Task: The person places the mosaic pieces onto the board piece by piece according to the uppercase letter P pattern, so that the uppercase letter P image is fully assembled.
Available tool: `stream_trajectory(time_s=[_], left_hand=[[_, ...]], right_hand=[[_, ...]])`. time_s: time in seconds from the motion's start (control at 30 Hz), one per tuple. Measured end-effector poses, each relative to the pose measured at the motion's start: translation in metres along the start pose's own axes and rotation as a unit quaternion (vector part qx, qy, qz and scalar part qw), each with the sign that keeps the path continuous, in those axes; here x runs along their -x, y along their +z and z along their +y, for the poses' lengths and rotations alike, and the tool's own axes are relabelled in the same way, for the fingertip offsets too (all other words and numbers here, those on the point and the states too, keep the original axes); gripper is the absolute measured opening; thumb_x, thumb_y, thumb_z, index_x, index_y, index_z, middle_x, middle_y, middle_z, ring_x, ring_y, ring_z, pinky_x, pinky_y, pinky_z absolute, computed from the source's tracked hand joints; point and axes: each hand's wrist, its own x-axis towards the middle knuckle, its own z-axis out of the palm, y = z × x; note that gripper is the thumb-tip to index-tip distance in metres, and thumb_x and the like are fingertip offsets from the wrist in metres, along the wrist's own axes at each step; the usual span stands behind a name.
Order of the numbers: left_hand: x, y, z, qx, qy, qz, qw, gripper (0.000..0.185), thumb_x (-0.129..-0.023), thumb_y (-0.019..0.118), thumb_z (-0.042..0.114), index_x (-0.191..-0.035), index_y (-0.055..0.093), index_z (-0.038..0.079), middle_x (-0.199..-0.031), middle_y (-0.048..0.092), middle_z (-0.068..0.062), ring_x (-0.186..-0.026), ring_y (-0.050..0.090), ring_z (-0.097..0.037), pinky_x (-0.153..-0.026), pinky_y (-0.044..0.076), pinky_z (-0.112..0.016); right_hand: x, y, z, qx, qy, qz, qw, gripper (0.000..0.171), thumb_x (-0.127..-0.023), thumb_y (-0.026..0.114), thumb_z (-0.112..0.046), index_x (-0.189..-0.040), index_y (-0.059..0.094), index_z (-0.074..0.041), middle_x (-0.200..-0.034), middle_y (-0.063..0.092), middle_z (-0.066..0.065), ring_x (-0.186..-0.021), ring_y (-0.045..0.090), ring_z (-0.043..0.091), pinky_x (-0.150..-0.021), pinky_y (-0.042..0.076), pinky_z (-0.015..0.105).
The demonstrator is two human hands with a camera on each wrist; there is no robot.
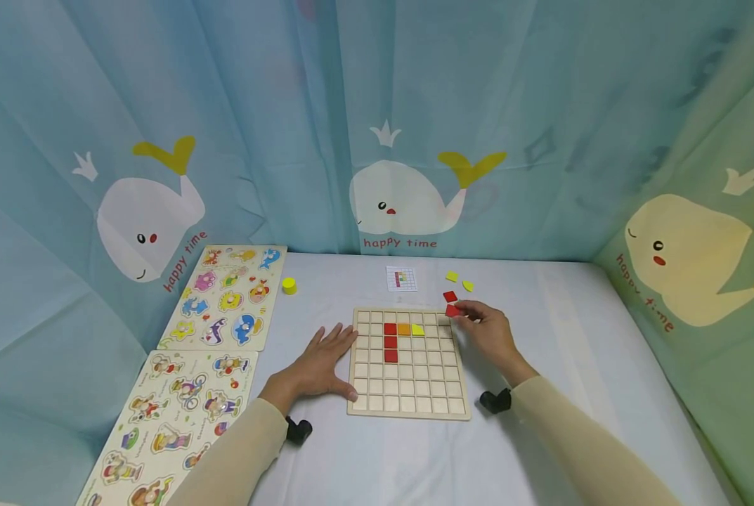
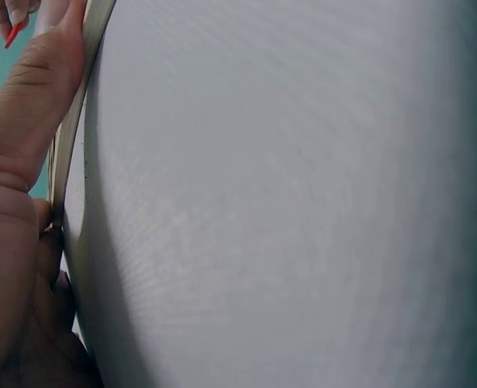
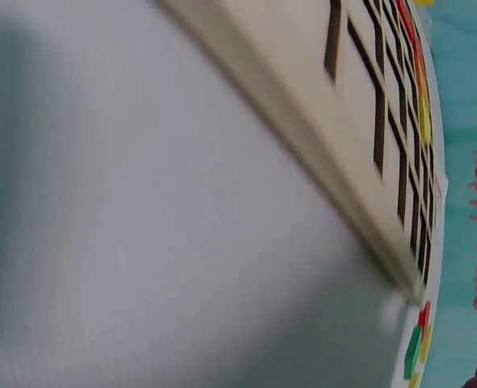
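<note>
At the board's (image 1: 408, 411) top right corner, the right hand (image 1: 487, 336) pinches a red tile (image 1: 455, 310) between thumb and fingertips, just off the frame. Over on the left edge, the left hand (image 1: 318, 363) lies flat, fingers straight and slightly spread, thumb against the frame, steadying it. Five tiles sit in the grid already: red ones (image 1: 391, 342) stacked in a column, then orange (image 1: 404, 329) and yellow (image 1: 418, 329) running right. To do this well, she'd better check the pattern card (image 1: 401, 278) behind the board, carry the tile low and level, and drop it square into one cell. Room looks generous: bare cloth right of the board, spare tiles (image 1: 451, 277) clustered near the hand, and the puzzle boards (image 1: 228, 299) well apart on the left.
</note>
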Motion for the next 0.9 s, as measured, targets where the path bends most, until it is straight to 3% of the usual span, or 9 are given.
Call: stream_trajectory(time_s=[0.9], left_hand=[[0.0,0.0,0.002,0.009,-0.013,-0.006,0.9999,0.132,-0.054,0.077,0.075,-0.158,0.016,0.022,-0.165,0.012,0.006,-0.154,0.0,-0.016,-0.126,-0.004,-0.042]], right_hand=[[0.046,0.051,-0.037,-0.048,-0.011,-0.093,0.994,0.023,-0.088,0.071,-0.014,-0.111,0.071,-0.015,-0.093,0.068,0.0,-0.083,0.057,0.015,-0.06,0.05,0.019]])
